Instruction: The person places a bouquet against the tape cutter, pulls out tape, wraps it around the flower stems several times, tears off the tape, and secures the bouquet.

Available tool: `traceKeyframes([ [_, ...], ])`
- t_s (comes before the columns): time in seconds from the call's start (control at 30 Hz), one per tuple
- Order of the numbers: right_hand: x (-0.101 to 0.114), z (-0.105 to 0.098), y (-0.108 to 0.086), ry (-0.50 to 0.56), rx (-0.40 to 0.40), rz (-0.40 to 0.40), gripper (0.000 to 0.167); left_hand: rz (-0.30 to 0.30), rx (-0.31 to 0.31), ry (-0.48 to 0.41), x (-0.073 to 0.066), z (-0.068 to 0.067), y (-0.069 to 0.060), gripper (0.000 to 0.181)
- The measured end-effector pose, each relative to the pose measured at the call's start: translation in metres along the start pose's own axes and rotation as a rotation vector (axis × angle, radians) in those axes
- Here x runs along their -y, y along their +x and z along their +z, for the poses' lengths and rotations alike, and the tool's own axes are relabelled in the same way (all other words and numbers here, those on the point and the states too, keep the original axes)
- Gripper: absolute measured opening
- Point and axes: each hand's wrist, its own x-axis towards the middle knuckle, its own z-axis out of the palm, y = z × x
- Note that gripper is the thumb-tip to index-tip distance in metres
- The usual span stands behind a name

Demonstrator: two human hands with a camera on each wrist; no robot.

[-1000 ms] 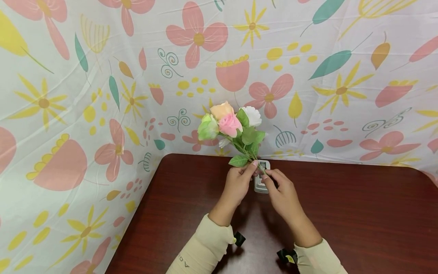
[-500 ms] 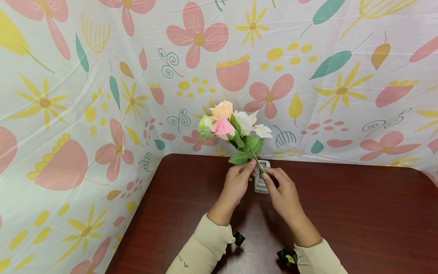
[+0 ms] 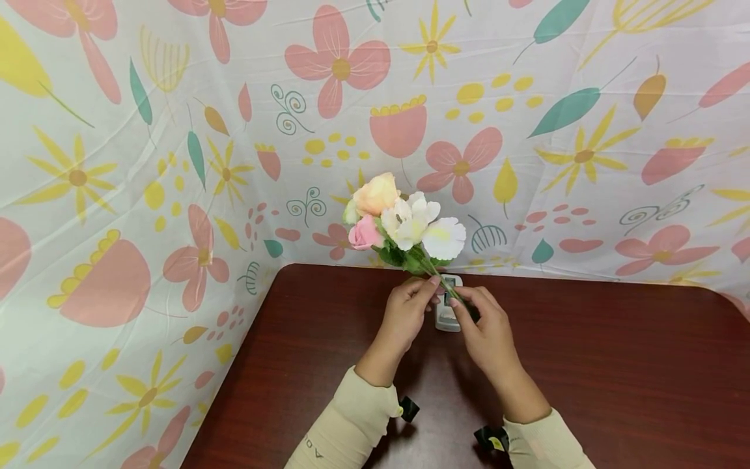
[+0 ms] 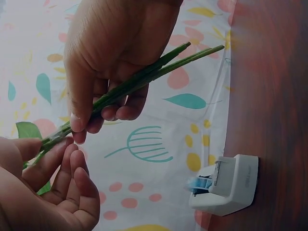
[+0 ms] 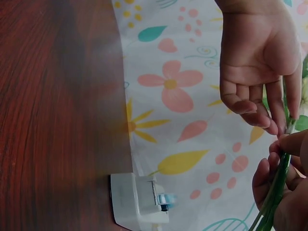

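A bunch of artificial flowers is held over the table, with white blooms [image 3: 413, 221] in front, a peach rose [image 3: 375, 194] behind and a pink rose [image 3: 364, 232] at the left. My left hand [image 3: 407, 309] pinches the stems just below the leaves. Further down, my right hand [image 3: 486, 326] grips the green stems [image 4: 144, 79] between thumb and fingers. Stem ends stick out past the right hand. A shiny clear band, seemingly tape [image 4: 57, 134], lies round the stems between the hands. Beyond the hands stands a white tape dispenser [image 4: 240, 187], partly hidden in the head view.
The dark red-brown wooden table [image 3: 615, 365] reaches to a flower-printed cloth [image 3: 527, 163] hanging behind it and along the left side. Black straps [image 3: 491, 438] sit at both cuffs.
The bunch has turned about its stems: the white blooms have come round to the front, while the pink rose has moved left. Both hands keep nearly the same place.
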Motion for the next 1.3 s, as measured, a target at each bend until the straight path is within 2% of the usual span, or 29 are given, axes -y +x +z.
traceKeyframes([
  [0.5,0.0001,0.0004,0.0002,-0.009,-0.022,0.033,0.016,-0.002,0.008,-0.025,-0.0001,-0.0005,-0.0008,0.038],
  [0.73,-0.0014,0.0013,-0.0008,-0.032,-0.034,-0.001,0.016,-0.029,0.023,-0.067,0.0012,-0.0005,-0.0007,0.035],
  [1.0,-0.0033,0.0017,-0.0008,-0.108,-0.062,-0.069,0.02,-0.041,-0.005,-0.121,0.0003,0.0017,0.0003,0.027],
  [1.17,-0.0027,0.0013,-0.0015,-0.12,-0.067,-0.061,0.021,-0.082,-0.005,-0.105,0.0006,0.0012,-0.0006,0.025],
  [1.3,-0.0029,0.0011,-0.0017,-0.131,-0.073,-0.071,0.021,-0.071,0.013,-0.084,0.0017,0.0011,-0.0002,0.025],
])
